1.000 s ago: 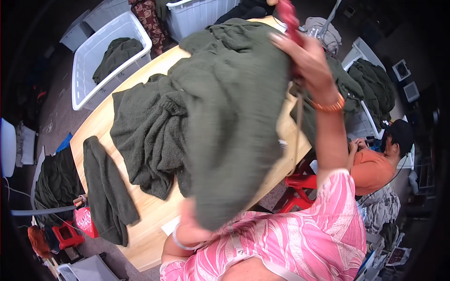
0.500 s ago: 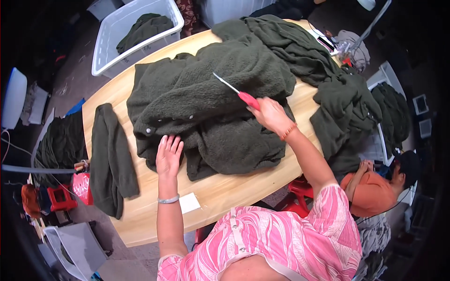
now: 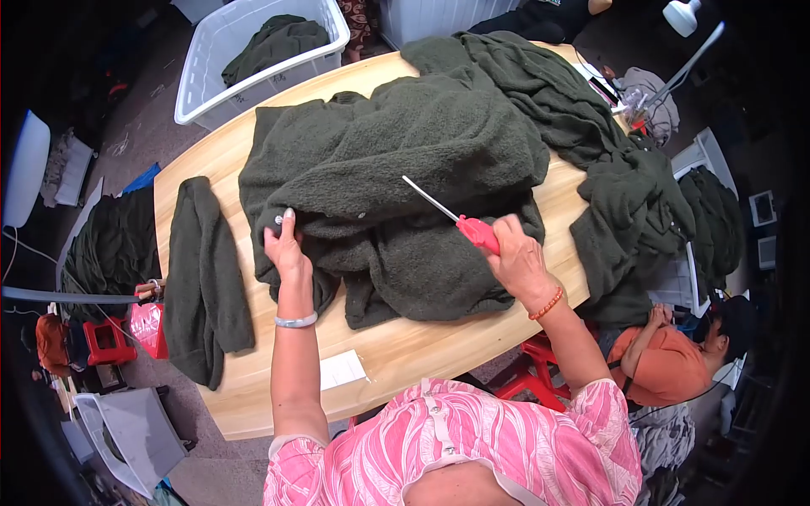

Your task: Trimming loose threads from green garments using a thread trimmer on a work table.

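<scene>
A dark green knitted cardigan (image 3: 396,143) lies bunched across the wooden table (image 3: 439,352) in front of me, its buttoned edge running along the fold. My left hand (image 3: 289,251) grips that edge at its left end, thumb beside a shiny button (image 3: 279,219). In my right hand (image 3: 521,260) are red-handled scissors (image 3: 478,234), held over the cardigan's right part. Their slim metal blades point up and left and look closed. Apart from the cardigan, a narrow folded dark green knit piece (image 3: 201,282) lies on the table's left side.
More dark green knitwear (image 3: 548,93) is heaped at the table's far right. A white bin (image 3: 196,105) holding a garment stands beyond the far left edge. White paper (image 3: 342,369) lies near the front edge. A co-worker in orange (image 3: 662,364) sits at the right.
My left hand has moved up onto the cardigan's edge and closed on it. My right hand has come nearer and slightly right with the scissors. The whole view has shifted a little.
</scene>
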{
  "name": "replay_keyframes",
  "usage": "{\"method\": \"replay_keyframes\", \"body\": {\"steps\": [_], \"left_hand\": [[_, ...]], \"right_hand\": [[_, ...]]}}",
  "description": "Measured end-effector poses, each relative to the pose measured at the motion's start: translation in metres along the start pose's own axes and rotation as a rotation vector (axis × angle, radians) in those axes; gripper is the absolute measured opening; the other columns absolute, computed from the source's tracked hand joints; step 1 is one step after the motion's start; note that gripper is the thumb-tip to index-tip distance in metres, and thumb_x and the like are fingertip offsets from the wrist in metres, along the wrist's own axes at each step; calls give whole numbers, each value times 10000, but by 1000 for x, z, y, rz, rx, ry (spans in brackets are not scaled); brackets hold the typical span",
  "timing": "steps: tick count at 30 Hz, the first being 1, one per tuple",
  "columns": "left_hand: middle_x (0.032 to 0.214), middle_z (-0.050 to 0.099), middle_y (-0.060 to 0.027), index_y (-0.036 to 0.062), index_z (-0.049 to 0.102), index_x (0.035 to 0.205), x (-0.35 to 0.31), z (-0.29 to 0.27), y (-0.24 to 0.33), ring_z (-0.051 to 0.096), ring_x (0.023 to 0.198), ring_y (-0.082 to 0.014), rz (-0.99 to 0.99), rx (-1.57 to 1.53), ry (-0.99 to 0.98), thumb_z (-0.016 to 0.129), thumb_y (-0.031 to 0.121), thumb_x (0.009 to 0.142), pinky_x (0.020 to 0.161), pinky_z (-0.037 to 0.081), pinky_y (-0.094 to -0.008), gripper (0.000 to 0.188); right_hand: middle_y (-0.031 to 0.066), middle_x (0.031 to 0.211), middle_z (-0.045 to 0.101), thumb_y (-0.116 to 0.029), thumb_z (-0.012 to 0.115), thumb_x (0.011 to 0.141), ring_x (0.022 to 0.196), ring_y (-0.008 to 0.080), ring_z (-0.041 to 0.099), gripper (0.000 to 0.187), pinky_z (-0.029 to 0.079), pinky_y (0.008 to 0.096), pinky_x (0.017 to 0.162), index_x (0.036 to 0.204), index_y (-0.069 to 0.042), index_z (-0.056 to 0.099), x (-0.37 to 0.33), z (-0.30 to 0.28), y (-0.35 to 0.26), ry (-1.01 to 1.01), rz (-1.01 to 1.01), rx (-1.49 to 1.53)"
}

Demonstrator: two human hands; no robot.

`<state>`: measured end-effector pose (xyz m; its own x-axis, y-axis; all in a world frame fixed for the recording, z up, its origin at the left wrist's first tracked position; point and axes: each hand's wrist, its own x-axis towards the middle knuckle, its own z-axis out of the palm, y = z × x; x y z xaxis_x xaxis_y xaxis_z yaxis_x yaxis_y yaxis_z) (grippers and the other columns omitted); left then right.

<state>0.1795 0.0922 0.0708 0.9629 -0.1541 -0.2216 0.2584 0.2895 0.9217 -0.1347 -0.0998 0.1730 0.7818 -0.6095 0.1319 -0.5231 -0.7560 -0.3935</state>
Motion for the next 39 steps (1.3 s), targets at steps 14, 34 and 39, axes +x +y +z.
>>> {"method": "replay_keyframes", "body": {"steps": [14,34,39], "left_hand": [[1134,656,-65,47,588,1195,21,23,5,647,987,-181,-157,-339,-297,679,23,890,831,564,-354,318],[1111,650,-29,67,597,1190,8,13,0,632,971,-161,-124,-270,-330,653,79,930,808,554,-353,266],[1189,626,-59,87,551,1224,-4,7,-17,607,1070,-212,-318,-465,-519,623,157,955,933,501,-459,287]], "right_hand": [[199,741,646,-236,645,902,729,423,647,272,489,516,648,1019,-62,472,28,24,-99,-341,-164,236],[235,758,655,-269,644,901,784,437,650,305,500,522,722,1026,-40,488,34,28,-118,-381,-133,196],[216,779,660,-244,624,910,778,433,646,261,493,529,693,1037,-63,486,14,19,-94,-405,-45,243]]}}
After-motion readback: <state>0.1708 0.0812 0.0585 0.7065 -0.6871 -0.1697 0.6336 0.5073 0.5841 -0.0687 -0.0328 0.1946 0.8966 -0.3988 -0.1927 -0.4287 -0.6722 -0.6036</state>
